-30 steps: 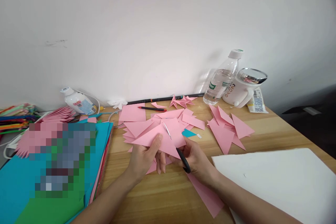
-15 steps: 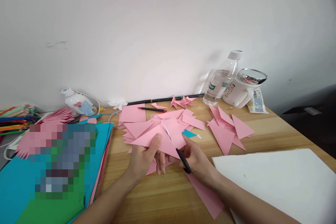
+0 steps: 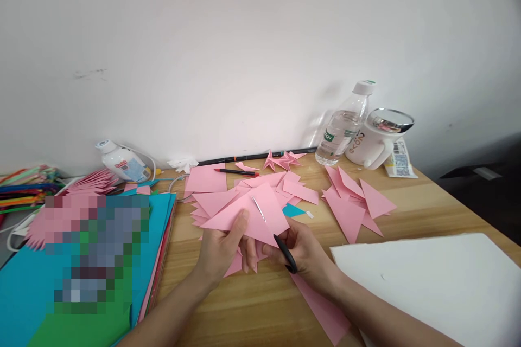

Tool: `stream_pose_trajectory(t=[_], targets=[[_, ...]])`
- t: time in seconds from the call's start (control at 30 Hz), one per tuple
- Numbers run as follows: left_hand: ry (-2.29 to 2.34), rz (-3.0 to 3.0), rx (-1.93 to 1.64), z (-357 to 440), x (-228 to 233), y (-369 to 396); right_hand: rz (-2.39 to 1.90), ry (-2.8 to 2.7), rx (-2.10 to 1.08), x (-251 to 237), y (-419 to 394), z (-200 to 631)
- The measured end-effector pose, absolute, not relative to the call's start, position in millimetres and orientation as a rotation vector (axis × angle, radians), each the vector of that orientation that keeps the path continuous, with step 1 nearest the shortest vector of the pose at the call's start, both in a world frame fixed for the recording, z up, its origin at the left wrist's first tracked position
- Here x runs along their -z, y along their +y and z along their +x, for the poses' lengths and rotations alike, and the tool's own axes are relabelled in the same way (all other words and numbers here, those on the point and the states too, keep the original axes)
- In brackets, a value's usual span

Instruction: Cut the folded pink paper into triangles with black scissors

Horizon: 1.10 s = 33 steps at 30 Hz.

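Note:
My left hand [image 3: 228,246] pinches a sheet of pink paper [image 3: 232,211] by its lower edge, thumb on top and fingers beneath. Black-handled scissors [image 3: 286,255] are in my right hand [image 3: 303,249], which is closed around their handles. One silver blade lies over the pink sheet, pointing up and left; the other blade is hidden under the paper. Behind and below the sheet, more pink paper pieces [image 3: 211,201] are heaped on the table. A long pink strip [image 3: 323,309] lies under my right wrist.
Pink triangles [image 3: 345,217] lie to the right, near a white board [image 3: 427,282]. A water bottle [image 3: 340,130] and a white mug [image 3: 372,143] stand by the wall. Coloured paper sheets [image 3: 158,227] are stacked at left, and a dark red pen [image 3: 236,172] lies at the back.
The scissors and pink sheet have shifted very slightly, and the sheet's left tip has moved a little left and down. Both hands keep their hold.

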<state>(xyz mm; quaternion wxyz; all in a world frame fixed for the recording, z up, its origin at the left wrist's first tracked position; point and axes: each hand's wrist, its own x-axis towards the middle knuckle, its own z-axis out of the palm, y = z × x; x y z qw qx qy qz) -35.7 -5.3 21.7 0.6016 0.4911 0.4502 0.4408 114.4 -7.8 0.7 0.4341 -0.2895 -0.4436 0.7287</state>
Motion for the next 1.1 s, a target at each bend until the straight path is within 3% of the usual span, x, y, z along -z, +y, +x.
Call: stream_pose_trajectory(t=[1.1], targets=[[1.101,1.119,-0.973,-33.6,-16.6,-7.9,-0.794,-1.122,-1.762,-6.1,-6.9,112.0]])
